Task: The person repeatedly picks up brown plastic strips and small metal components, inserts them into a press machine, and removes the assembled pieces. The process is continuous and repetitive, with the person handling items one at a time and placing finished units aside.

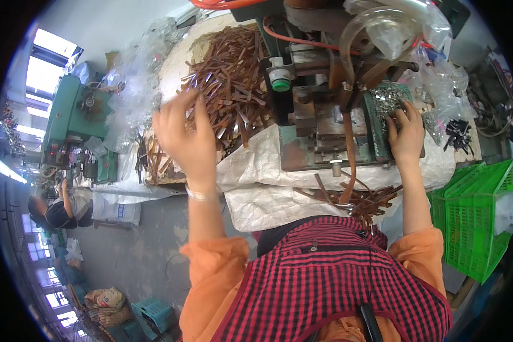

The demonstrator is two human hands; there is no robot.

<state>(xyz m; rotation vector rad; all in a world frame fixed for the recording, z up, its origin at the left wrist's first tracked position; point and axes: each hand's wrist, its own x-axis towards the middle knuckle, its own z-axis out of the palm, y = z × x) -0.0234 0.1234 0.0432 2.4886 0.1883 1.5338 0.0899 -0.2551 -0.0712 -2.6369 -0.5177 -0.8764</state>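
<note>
The work in hand appears to be a feeding step at the machine (325,128): the person seems to be picking up small metal pieces (386,101), which lie heaped at the machine's right side, to use with brown strips (231,74), which are piled on the tabletop (168,71) to the left of the machine. One long strip (349,145) hangs down the machine's front, and a loose bundle (367,202) lies before it. In judgement, the next move calls for a fine pinch of one metal piece and a steady carrying of it toward the machine's middle. The right hand (407,132) is at the edge of the metal heap, its fingers bent downward; whether its grip has closed on a piece, one cannot tell. The left hand (182,134) is raised to the left of the machine, in front of the strip pile, with its fingers pointing up and loosely parted; its grip looks open, and nothing is seen in it. Both arms reach forward, one on either side of the machine's front.
</note>
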